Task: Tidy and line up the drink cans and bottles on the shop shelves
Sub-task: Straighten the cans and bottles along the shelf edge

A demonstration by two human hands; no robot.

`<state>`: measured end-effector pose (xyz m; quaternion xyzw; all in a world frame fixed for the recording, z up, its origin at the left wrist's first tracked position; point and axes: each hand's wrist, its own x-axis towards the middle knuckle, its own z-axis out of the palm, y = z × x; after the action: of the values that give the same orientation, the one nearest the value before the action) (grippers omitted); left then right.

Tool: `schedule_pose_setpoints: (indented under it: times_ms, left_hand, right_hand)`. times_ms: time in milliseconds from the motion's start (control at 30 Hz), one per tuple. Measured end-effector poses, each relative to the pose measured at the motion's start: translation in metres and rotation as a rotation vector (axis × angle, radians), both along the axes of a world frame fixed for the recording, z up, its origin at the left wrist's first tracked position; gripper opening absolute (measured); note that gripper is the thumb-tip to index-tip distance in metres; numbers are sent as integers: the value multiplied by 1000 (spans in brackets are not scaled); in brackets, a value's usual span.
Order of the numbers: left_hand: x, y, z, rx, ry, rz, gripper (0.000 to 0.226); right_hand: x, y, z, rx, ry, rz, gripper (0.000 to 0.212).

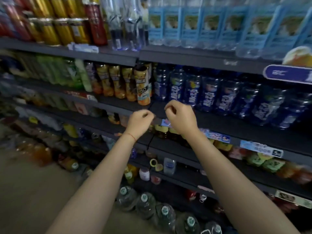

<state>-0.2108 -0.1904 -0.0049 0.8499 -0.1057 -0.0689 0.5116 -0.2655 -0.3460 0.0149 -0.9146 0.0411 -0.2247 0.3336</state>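
Both my hands hang in front of the middle shelf, fingers loosely curled and holding nothing. My left hand is just below a row of orange juice bottles; the frontmost orange bottle stands forward of the others at the shelf's edge. My right hand is below and in front of the row of dark blue bottles. Neither hand touches a bottle. The picture is blurred.
Gold cans, a red can and blue-labelled water bottles fill the top shelf. Green bottles stand at the left. Lower shelves hold mixed small bottles. Large water jugs stand on the floor.
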Motion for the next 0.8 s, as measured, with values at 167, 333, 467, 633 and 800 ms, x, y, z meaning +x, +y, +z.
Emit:
schedule_pose_setpoints:
  times_ms: [167,333,467,633,800]
  left_hand:
    - [21,94,-68,-45,253,66,25]
    - [62,200,-113,-149,404,174,24]
    - [98,283,-142,-244,473,288,17]
    - [136,372,-156,-313,502,375,15]
    - [184,437,-150,-392,458,441,14]
  right_hand:
    - [38,85,-74,194,344,126,20]
    - [87,188,-126,227,644,209,25]
    - [127,277,-155,415,724,158,21]
    - [173,365,-164,694,691,-6,19]
    - [231,423,-161,818,612,-72,21]
